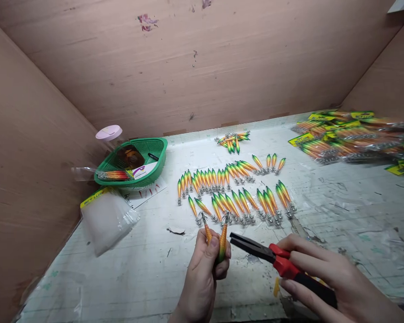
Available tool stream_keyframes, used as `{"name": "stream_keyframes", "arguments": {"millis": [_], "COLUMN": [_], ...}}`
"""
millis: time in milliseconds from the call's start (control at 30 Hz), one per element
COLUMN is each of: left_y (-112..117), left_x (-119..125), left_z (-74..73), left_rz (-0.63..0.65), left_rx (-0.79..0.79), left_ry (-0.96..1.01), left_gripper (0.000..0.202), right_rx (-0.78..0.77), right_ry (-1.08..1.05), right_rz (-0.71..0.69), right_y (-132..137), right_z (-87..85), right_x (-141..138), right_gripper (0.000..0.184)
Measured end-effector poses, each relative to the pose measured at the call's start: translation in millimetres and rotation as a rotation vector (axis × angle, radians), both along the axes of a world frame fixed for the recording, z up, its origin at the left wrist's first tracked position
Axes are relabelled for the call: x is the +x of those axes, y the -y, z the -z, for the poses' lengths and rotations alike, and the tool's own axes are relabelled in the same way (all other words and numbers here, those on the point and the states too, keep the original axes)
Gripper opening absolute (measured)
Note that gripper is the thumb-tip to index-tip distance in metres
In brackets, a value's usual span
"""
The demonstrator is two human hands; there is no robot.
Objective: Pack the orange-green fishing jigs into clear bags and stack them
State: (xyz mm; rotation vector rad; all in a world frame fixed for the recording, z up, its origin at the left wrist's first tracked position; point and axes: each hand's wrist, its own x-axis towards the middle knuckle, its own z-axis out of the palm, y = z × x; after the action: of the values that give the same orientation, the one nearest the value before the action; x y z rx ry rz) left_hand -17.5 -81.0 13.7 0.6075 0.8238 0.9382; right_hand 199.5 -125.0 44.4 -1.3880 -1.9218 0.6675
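Note:
Two orange and green squid jigs (223,240) stand hooks-up in my left hand (202,273), pinched between thumb and fingers. My right hand (326,273) is wrapped round a pair of pliers (286,264) with red and black handles. The pliers' dark jaws point left, slightly parted, a little to the right of the held jigs and not touching them. Beyond my hands lie two rows of similar squid jigs, a nearer row (237,206) and a farther row (215,178), with their hooks toward me.
A small pile of jigs (234,142) lies farther back. Bagged jigs with yellow labels (350,134) heap at the right. On the left are a green basket (160,154), a cup with a pink lid (108,132) and clear plastic bags (107,220). Board walls (202,67) enclose the table.

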Motion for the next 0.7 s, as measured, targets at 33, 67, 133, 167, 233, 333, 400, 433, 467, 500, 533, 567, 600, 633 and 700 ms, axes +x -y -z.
{"name": "stream_keyframes", "arguments": {"millis": [33, 67, 133, 167, 233, 333, 400, 433, 467, 500, 533, 567, 600, 633, 700], "left_y": [0.2, 0.4, 0.5, 0.4, 0.1, -0.3, -0.4, -0.4, -0.5, -0.6, -0.7, -0.9, -1.1, -1.3, -1.4], "left_x": [0.4, 0.7, 1.0, 1.1, 1.3, 2.5, 3.9, 4.5, 4.9, 5.0, 4.8, 4.3, 3.5, 2.6, 0.6], "left_z": [0.9, 1.9, 3.4, 3.4, 1.9, -2.1, -3.3, -3.5, -3.5, -3.6, -3.8, -4.1, -4.5, -4.7, -4.5], "left_rz": [-0.003, -0.001, 0.021, 0.035, 0.059, 0.084, 0.111, 0.124, 0.139, 0.157, 0.171, 0.182, 0.192, 0.201, 0.218], "left_rx": [-0.002, -0.010, -0.042, -0.057, -0.084, -0.115, -0.136, -0.145, -0.157, -0.167, -0.178, -0.188, -0.197, -0.203, -0.213], "left_ry": [0.018, 0.041, 0.093, 0.119, 0.154, 0.188, 0.235, 0.266, 0.296, 0.320, 0.334, 0.337, 0.340, 0.348, 0.401], "left_gripper": [0.037, 0.037, 0.038, 0.039, 0.038, 0.036, 0.038, 0.040, 0.041, 0.041, 0.041, 0.041, 0.041, 0.041, 0.039], "right_rx": [-0.009, -0.024, -0.058, -0.070, -0.076, -0.047, -0.022, -0.008, 0.000, 0.004, -0.001, -0.009, -0.019, -0.031, -0.041], "right_ry": [0.002, 0.007, 0.034, 0.049, 0.058, 0.010, -0.018, -0.029, -0.038, -0.049, -0.065, -0.084, -0.103, -0.122, -0.150], "right_rz": [0.012, 0.023, 0.011, -0.002, -0.019, 0.018, 0.054, 0.065, 0.066, 0.059, 0.048, 0.038, 0.034, 0.033, 0.026], "right_y": [-0.7, -1.7, -3.4, -3.9, -3.7, -2.8, -3.1, -3.6, -4.1, -4.5, -4.8, -4.8, -4.7, -4.4, -3.7], "right_z": [-0.2, 0.0, 1.6, 2.7, 4.7, 5.3, 4.2, 3.4, 2.7, 2.1, 1.7, 1.4, 1.2, 1.2, 1.3], "right_x": [-0.3, 0.4, 3.5, 5.1, 6.6, 2.1, -3.4, -6.1, -8.5, -10.4, -11.9, -12.9, -13.5, -13.8, -13.6], "right_gripper": [0.018, 0.019, 0.020, 0.019, 0.017, 0.018, 0.017, 0.016, 0.015, 0.013, 0.013, 0.013, 0.013, 0.013, 0.014]}}
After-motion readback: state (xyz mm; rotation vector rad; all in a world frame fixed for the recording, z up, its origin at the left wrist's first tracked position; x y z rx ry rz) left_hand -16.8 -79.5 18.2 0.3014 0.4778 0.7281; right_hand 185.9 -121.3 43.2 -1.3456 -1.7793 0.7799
